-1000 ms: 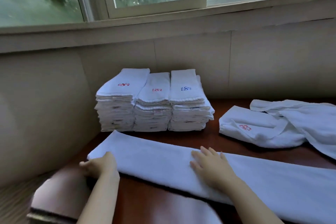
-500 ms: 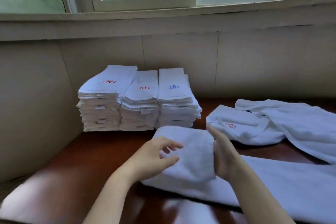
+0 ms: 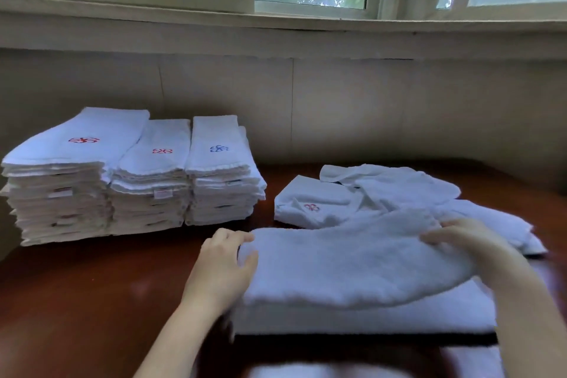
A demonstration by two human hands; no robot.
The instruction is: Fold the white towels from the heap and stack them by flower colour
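A: Where was the towel seen?

B: On the wooden table, btwn both hands, top layer doubled over the lower one.

A: Hands?

B: L hand was curled round the folded left end; R hand gripped the right end, fingers over the edge.

A: Other towels?

B: Three folded stacks were set far left by the wall, two red-flowered, one blue. Unfolded heap lay just behind the held towel.

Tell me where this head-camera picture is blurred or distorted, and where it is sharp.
Head view: motion blur smears the right hand and the towel it grips; the left hand is softer-edged too. The folded stacks stay sharp. Wide-angle bowing curves the window sill; daylight blows out the upper right pane.
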